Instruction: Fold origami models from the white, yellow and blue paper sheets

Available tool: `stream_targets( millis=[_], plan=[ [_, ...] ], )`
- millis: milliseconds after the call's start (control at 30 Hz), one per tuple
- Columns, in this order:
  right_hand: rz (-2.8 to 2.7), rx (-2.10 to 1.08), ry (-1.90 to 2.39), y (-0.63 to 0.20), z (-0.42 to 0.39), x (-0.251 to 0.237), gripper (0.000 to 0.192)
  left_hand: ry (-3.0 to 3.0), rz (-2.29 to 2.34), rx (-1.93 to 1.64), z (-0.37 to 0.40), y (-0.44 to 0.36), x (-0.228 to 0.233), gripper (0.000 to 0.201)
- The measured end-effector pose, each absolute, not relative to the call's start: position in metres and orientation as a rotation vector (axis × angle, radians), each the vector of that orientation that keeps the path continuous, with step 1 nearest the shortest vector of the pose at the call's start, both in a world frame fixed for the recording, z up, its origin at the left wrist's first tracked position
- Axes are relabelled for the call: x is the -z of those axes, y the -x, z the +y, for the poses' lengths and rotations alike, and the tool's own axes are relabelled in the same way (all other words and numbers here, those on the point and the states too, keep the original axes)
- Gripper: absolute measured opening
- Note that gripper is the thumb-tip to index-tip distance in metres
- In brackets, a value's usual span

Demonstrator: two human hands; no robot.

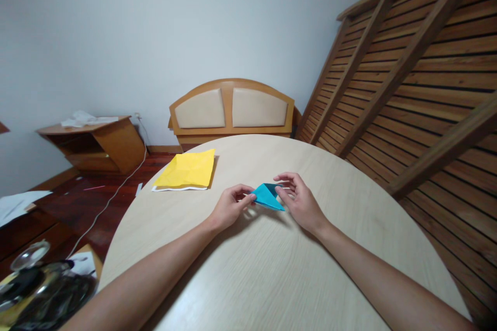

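Note:
A folded piece of blue paper [267,196] is held a little above the round table, between my two hands. My left hand [233,205] pinches its left corner between thumb and fingers. On the other side, my right hand [300,200] has its thumb and fingers at the paper's right edge, around a raised flap. The paper has a triangular, pointed shape, with a darker fold showing near the right thumb. Part of its right side is hidden behind that thumb.
A stack of yellow paper [186,169] with a white sheet beneath lies at the left edge of the round table [248,274]. Behind stands a headboard [228,108]. A slatted wooden frame [388,98] leans at right; a low cabinet [116,145] stands at left.

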State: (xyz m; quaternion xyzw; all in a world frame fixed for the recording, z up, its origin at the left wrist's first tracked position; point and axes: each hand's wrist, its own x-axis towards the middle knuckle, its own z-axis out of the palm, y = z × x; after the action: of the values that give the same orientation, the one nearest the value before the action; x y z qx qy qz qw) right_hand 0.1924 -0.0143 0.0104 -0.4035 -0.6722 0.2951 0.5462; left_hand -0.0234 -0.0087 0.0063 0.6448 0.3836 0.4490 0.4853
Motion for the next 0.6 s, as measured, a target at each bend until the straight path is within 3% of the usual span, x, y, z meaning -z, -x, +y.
stream_targets(
  millis=[200, 433, 600],
  plan=[
    [-1.559, -0.822, 0.943, -0.1918, -0.0115, -0.0047, 0.042, -1.558, 0.913, -1.158, -0.0086, 0.0250, -0.0070, 0.034],
    [-1.647, -0.767, 0.918, -0.1938, -0.0126, -0.0091, 0.020, -1.687, 0.902, -1.161, -0.0100, 0.0260, -0.0077, 0.028],
    [-1.669, -0.711, 0.903, -0.1944, -0.0142, -0.0127, 0.020, -1.756, 0.911, -1.172, -0.0098, 0.0269, -0.0070, 0.024]
  ],
)
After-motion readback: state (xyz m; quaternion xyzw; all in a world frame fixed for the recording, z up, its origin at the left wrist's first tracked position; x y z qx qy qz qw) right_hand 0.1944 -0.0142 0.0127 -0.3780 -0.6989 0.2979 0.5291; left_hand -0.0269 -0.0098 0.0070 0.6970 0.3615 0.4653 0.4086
